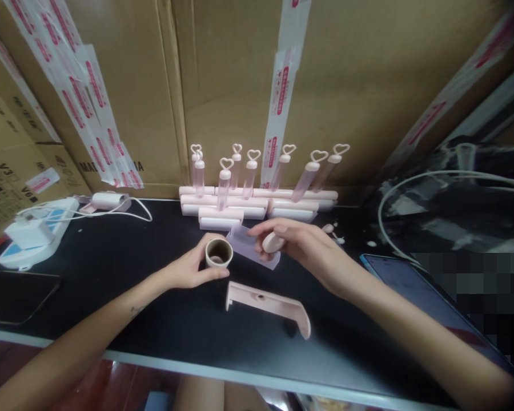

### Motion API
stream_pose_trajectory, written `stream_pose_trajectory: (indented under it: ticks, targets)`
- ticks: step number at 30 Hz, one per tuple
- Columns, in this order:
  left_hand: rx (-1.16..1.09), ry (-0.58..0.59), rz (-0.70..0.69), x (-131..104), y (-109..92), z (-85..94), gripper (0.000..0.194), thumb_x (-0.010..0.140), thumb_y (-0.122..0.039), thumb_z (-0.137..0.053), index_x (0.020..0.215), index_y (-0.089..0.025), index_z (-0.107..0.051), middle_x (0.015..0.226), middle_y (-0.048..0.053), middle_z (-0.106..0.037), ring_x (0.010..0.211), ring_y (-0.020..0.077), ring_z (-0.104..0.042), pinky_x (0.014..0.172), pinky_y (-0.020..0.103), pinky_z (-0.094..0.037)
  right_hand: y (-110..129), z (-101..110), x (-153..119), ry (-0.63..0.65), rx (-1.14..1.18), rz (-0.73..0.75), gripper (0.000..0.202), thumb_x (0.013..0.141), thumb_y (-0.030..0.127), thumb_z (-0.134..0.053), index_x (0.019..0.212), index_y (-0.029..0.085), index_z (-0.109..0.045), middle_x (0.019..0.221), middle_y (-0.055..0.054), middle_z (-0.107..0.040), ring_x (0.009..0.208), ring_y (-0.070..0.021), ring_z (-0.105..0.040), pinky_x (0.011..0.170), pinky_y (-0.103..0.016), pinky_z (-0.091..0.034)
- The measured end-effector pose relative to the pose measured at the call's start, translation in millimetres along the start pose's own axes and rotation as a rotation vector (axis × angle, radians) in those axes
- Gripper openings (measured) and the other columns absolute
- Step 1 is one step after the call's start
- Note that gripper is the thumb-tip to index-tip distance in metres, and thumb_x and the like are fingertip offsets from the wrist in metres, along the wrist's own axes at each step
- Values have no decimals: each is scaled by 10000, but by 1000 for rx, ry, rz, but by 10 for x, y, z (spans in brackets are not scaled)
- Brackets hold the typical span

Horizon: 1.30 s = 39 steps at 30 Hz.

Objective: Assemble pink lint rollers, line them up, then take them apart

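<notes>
My left hand (192, 267) is wrapped round a short white lint roller paper roll (219, 254), its hollow brown core facing up towards me. Between the fingers and thumb of my right hand (300, 242) is a small pale pink rounded piece (273, 242); the fingers partly cover it. Below and behind that hand lies a translucent lilac cover (243, 244), flat on the black tabletop. Nearer to me rests a pink lint roller frame (263, 301), with a hole in its middle and a bent end at the right.
Several lint rollers (220, 217) with heart-topped clear handles stand along the cardboard boxes (223, 85). At the left are a power strip (64, 228) with white cables and a dark phone (19, 297). A tablet-like screen (415, 297) lies at the right, below a looped white cable (383, 197).
</notes>
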State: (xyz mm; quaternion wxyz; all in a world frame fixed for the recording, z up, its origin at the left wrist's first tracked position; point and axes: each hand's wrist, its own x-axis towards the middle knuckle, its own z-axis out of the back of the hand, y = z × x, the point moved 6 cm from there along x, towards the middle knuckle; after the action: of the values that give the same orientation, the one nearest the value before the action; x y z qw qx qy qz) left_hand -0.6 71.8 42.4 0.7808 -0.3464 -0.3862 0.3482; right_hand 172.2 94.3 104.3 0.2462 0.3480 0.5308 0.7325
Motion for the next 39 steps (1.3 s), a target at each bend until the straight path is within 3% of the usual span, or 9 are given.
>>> stream_pose_trajectory:
  ticks: [8, 18, 25, 32, 35, 39]
  targets:
    - [-286, -148, -10, 37, 3, 130, 397, 827, -332, -607, 1128, -201, -384, 1003, 62, -573, 919, 202, -559, 811, 327, -433, 24, -5, -10, -31, -2, -3, 301, 906, 269, -385, 931, 157, -664, 776, -45, -638, 701, -168, -608, 709, -307, -490]
    - [-197, -197, -8, 48, 69, 142, 376, 827, -314, -613, 1113, -190, -403, 1045, 73, -568, 987, 204, -542, 875, 331, -405, 1, -14, -25, -15, 13, -12, 298, 901, 233, -380, 911, 161, -669, 782, -33, -643, 698, -156, -617, 709, -292, -486]
    - [-200, -113, 45, 61, 75, 106, 369, 806, -298, -635, 1081, -183, -417, 1039, 75, -551, 982, 208, -532, 842, 319, -418, -25, -1, -21, -26, 20, -9, 290, 910, 262, -407, 919, 161, -678, 764, -31, -653, 753, -167, -634, 779, -307, -482]
    - [-215, -80, 83, 50, 116, 63, 418, 770, -316, -675, 1070, -180, -418, 997, 76, -581, 910, 205, -577, 829, 336, -437, -86, -45, 8, -69, 103, -100, 264, 845, 361, -566, 995, 188, -698, 1005, -62, -693, 1014, -211, -611, 921, -343, -433]
    - [-269, -80, 106, 38, 181, 7, 474, 782, -339, -658, 1129, -197, -368, 984, 77, -608, 928, 224, -608, 813, 348, -460, -100, -68, 18, -61, 121, -104, 250, 839, 363, -578, 966, 189, -706, 982, -57, -698, 993, -206, -618, 919, -343, -438]
    - [-180, -89, 131, 19, 267, -42, 563, 786, -360, -656, 1214, -205, -326, 996, 64, -609, 934, 214, -609, 862, 358, -449, -147, -109, 9, -30, 96, -133, 233, 861, 348, -557, 947, 189, -704, 952, -46, -692, 980, -197, -616, 887, -330, -458]
